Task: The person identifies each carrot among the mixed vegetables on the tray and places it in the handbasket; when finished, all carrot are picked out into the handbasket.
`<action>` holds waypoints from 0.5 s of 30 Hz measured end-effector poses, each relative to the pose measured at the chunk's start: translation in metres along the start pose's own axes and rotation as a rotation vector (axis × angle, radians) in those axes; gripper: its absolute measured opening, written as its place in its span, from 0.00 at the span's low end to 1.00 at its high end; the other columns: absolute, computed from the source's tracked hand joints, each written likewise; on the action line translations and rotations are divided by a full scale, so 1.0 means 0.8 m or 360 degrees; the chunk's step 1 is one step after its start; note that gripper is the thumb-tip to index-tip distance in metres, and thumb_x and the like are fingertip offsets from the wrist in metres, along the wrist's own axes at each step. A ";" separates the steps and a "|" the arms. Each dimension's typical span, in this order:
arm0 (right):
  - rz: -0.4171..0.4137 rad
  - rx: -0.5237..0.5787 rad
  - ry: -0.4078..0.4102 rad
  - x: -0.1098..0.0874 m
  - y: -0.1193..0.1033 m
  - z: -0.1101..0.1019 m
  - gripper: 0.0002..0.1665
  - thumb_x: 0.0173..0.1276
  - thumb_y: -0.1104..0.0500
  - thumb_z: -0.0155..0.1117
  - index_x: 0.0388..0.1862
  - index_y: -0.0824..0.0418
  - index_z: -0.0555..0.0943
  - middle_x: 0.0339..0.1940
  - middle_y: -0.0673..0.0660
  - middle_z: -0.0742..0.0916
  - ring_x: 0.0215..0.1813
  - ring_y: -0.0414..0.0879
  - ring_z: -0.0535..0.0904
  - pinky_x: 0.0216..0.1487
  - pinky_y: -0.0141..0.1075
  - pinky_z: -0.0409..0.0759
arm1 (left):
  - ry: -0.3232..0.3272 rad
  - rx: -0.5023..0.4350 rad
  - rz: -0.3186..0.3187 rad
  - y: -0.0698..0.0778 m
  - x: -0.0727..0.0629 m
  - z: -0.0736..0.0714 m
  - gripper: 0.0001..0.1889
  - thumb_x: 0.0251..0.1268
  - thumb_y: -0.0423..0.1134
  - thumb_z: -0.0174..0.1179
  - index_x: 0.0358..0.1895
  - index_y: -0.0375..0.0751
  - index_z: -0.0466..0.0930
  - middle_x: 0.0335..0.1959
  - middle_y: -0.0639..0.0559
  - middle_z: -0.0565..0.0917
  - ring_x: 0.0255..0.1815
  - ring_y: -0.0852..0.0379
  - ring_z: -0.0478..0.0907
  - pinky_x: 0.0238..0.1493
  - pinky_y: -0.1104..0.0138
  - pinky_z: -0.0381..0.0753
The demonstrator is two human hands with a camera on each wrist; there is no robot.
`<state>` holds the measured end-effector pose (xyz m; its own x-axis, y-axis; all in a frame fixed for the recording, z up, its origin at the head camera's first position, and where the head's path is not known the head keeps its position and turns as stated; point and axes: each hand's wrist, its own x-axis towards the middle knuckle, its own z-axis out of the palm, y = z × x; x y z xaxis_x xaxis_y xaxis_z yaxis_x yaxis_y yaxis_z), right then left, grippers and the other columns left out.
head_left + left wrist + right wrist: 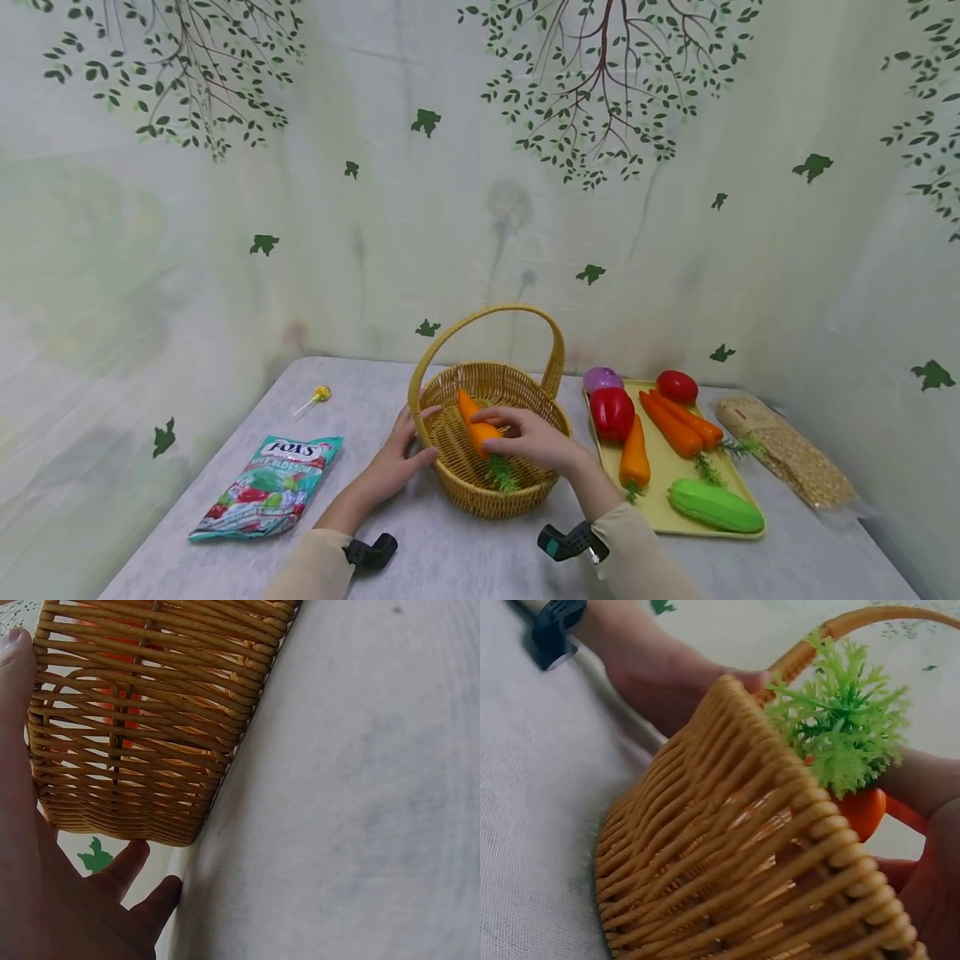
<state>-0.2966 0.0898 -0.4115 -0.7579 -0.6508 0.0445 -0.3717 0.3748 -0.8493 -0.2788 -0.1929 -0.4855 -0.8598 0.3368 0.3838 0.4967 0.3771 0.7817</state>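
My right hand (532, 437) grips an orange carrot (471, 412) inside the wicker basket (487, 502). The carrot's tip points up and away, and its green leaves (501, 473) hang toward the basket's near side. In the right wrist view the leaves (840, 720) stick out above the rim, with the fingers partly hidden by the weave. My left hand (393, 462) rests against the basket's left side by the handle's foot. The left wrist view shows that hand (67, 892) with spread, mostly straight fingers beside the wicker wall (150, 727).
Right of the basket, a yellow tray (660, 500) bears carrots (671, 425), a red pepper (611, 414), a purple onion (602, 380), a red tomato-like vegetable (677, 387) and a green gourd (715, 505). Beyond lies a bag of grains (787, 454). At left are a candy bag (270, 487) and a lollipop (321, 393).
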 end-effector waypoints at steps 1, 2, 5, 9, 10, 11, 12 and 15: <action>0.0005 -0.0028 -0.0007 0.004 0.001 0.002 0.24 0.71 0.47 0.65 0.64 0.45 0.78 0.62 0.54 0.83 0.56 0.48 0.79 0.56 0.40 0.81 | 0.0004 -0.0003 0.0001 -0.001 0.000 0.000 0.33 0.70 0.35 0.61 0.75 0.58 0.63 0.84 0.43 0.39 0.83 0.36 0.38 0.74 0.33 0.52; 0.0013 -0.0059 -0.0015 0.007 0.002 0.004 0.24 0.71 0.47 0.65 0.64 0.45 0.78 0.62 0.53 0.82 0.57 0.48 0.79 0.57 0.40 0.80 | 0.0010 -0.0008 0.0001 -0.002 0.000 0.000 0.33 0.70 0.34 0.61 0.75 0.59 0.63 0.84 0.43 0.39 0.83 0.36 0.39 0.74 0.33 0.52; 0.0053 -0.0128 -0.0033 0.015 0.003 0.009 0.24 0.70 0.47 0.66 0.64 0.44 0.79 0.62 0.52 0.82 0.57 0.48 0.78 0.57 0.42 0.79 | 0.0019 -0.0019 0.0000 -0.005 0.000 0.000 0.32 0.69 0.35 0.61 0.74 0.59 0.63 0.84 0.44 0.40 0.83 0.36 0.39 0.74 0.34 0.52; 0.0098 -0.0224 -0.0033 0.023 0.006 0.014 0.25 0.69 0.47 0.67 0.64 0.46 0.79 0.60 0.54 0.83 0.53 0.48 0.79 0.52 0.41 0.81 | 0.0015 -0.0008 0.0018 -0.006 0.002 0.000 0.32 0.69 0.36 0.61 0.74 0.59 0.64 0.83 0.43 0.41 0.82 0.36 0.40 0.74 0.35 0.54; 0.0102 -0.0258 -0.0032 0.025 0.007 0.016 0.25 0.69 0.47 0.67 0.64 0.46 0.79 0.60 0.54 0.83 0.53 0.48 0.79 0.51 0.41 0.81 | 0.0014 -0.0007 0.0026 -0.006 0.003 0.000 0.31 0.69 0.36 0.61 0.74 0.58 0.64 0.83 0.42 0.41 0.82 0.36 0.40 0.73 0.35 0.54; 0.0109 -0.0312 -0.0030 0.027 0.008 0.017 0.25 0.68 0.47 0.67 0.64 0.46 0.79 0.59 0.53 0.83 0.53 0.47 0.78 0.52 0.41 0.80 | 0.0010 -0.0008 0.0030 -0.005 0.004 0.000 0.31 0.69 0.36 0.61 0.73 0.58 0.64 0.83 0.42 0.41 0.82 0.36 0.40 0.73 0.35 0.54; 0.0106 -0.0366 -0.0030 0.029 0.009 0.019 0.25 0.68 0.46 0.68 0.63 0.46 0.80 0.59 0.52 0.84 0.53 0.46 0.78 0.52 0.41 0.79 | 0.0008 -0.0011 0.0038 -0.005 0.004 0.000 0.31 0.69 0.36 0.61 0.73 0.58 0.64 0.83 0.41 0.41 0.82 0.35 0.40 0.73 0.34 0.55; 0.0109 -0.0474 -0.0036 0.033 0.010 0.024 0.25 0.67 0.46 0.68 0.62 0.46 0.80 0.58 0.50 0.85 0.54 0.44 0.77 0.55 0.42 0.77 | 0.0004 -0.0018 0.0033 -0.006 0.004 -0.001 0.31 0.70 0.36 0.61 0.73 0.58 0.64 0.83 0.42 0.41 0.82 0.35 0.40 0.73 0.34 0.55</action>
<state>-0.3093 0.0634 -0.4271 -0.7758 -0.6306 -0.0221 -0.4634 0.5933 -0.6582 -0.2836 -0.1940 -0.4876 -0.8495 0.3426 0.4013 0.5132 0.3602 0.7790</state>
